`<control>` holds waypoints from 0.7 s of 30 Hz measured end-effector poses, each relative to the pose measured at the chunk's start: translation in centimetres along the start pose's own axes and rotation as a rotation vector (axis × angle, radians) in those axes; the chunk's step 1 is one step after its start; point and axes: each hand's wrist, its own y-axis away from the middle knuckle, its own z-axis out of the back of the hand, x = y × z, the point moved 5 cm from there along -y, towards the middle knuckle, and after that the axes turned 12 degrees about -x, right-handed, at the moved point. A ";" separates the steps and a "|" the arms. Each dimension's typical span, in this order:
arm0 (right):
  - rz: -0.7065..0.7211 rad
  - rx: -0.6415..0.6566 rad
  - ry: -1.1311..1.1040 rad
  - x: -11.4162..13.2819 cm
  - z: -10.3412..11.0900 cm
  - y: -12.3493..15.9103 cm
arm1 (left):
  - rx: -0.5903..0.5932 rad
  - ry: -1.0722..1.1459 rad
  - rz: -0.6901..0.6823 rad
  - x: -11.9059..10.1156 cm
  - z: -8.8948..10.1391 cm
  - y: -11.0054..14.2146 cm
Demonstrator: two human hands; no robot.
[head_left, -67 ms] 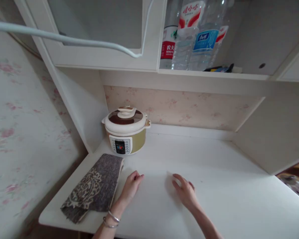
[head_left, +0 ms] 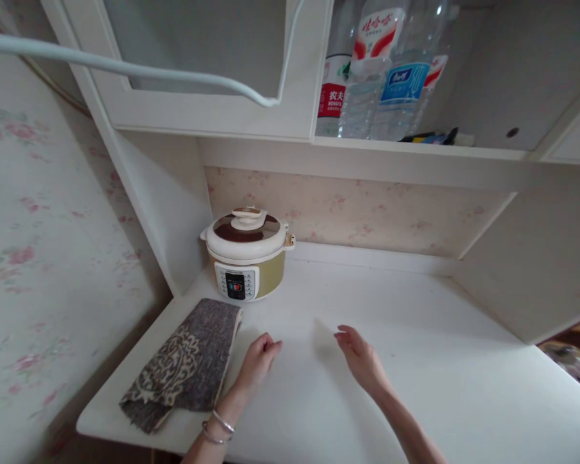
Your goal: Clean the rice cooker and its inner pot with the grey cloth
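My left hand (head_left: 258, 357) is curled into a loose fist over the white tabletop, just right of the folded cloth, with nothing visible in it. My right hand (head_left: 361, 356) hovers above the tabletop to the right, its fingers half bent and apart, holding nothing. The folded grey cloth (head_left: 198, 364) with a cream scroll pattern lies at the front left. Behind it stands an electric pressure cooker (head_left: 270, 274), green and white, its brown-topped lid in place and its control panel facing me. Neither hand touches the cloth or the cooker.
The white tabletop (head_left: 430, 386) runs between side panels of a cabinet unit. Overhead, an open shelf holds several plastic bottles (head_left: 401, 87) beside a glass-fronted door. A white cable (head_left: 174, 80) hangs across the upper left. Flowered wallpaper (head_left: 38, 258) covers the left wall.
My right hand has lifted slightly from the tabletop, its shadow spreading to the left. My left hand stays nearly in place. The whole view has shifted a little.
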 end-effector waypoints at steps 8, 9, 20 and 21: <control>0.477 0.105 0.215 20.4 1.4 -9.1 | -0.063 0.012 -0.034 0.1 0.7 0.0; 0.530 0.093 0.260 22.9 1.1 -10.0 | -0.057 0.021 -0.027 0.1 0.7 0.0; 0.748 0.044 0.477 36.9 -8.2 -19.0 | -0.079 0.129 0.070 1.6 1.0 -1.6; 0.728 0.054 0.482 37.2 -9.1 -19.8 | -0.091 0.139 0.072 1.7 1.0 -1.8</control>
